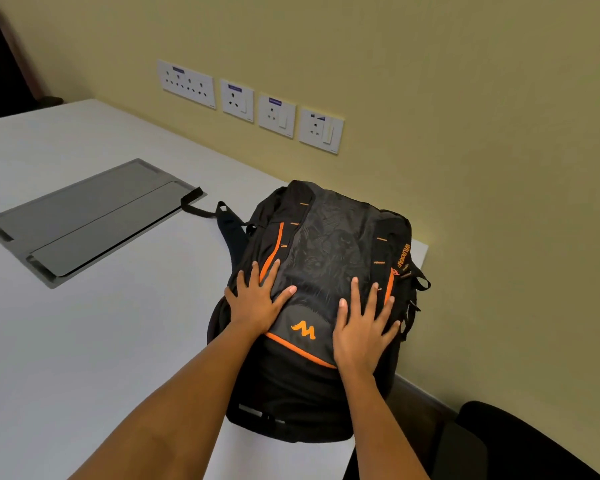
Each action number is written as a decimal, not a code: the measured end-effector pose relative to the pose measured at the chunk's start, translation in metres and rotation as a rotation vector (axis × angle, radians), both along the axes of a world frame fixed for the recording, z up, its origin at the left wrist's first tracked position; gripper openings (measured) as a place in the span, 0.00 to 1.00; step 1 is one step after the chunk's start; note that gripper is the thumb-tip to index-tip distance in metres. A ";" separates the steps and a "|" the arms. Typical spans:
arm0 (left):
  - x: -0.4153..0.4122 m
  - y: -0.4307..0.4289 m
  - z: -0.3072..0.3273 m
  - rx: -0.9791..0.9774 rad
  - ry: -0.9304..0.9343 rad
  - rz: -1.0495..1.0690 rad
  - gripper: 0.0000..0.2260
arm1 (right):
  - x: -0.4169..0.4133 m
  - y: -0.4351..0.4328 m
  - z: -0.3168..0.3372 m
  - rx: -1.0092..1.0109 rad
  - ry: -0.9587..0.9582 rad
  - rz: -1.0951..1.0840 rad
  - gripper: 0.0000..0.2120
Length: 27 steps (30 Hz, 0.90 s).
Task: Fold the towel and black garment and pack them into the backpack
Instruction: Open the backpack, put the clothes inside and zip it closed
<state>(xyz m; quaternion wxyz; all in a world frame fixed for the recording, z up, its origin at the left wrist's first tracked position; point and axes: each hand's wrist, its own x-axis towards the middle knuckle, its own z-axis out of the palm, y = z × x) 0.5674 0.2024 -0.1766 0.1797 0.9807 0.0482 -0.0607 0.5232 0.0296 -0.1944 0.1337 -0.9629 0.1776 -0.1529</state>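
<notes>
Your left hand (257, 299) and right hand (361, 327) lie flat and open, gripping nothing, on the backpack (329, 244) at lower centre — its long axis runs away toward the wall; towel and garment aren't visible.

One black fabric backpack with orange piping (326, 271), lying flat on one white table (84, 341). Two bare hands on backpack: left hand (257, 299), right hand (361, 327), both flat with fingers spread. One grey rectangular metal hatch panel (84, 216) set in table, left of backpack. Four white wall socket plates (250, 105) in row on wall beyond backpack. One black chair (520, 445) right of backpack, near side.
</notes>
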 end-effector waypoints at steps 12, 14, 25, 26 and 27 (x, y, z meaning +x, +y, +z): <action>0.072 -0.013 -0.008 0.047 -0.035 -0.074 0.31 | 0.059 -0.005 -0.008 0.050 0.093 -0.088 0.26; 0.075 -0.014 -0.009 0.056 -0.039 -0.068 0.31 | 0.064 -0.005 -0.008 0.045 0.099 -0.088 0.26; 0.061 -0.014 0.002 0.045 0.078 -0.112 0.32 | 0.055 -0.017 0.005 0.068 0.244 0.041 0.28; 0.053 -0.013 0.003 0.046 0.076 -0.125 0.31 | 0.052 -0.019 0.008 0.070 0.269 0.062 0.28; 0.044 -0.011 0.003 0.043 0.066 -0.140 0.30 | 0.047 -0.021 0.010 0.064 0.291 0.083 0.29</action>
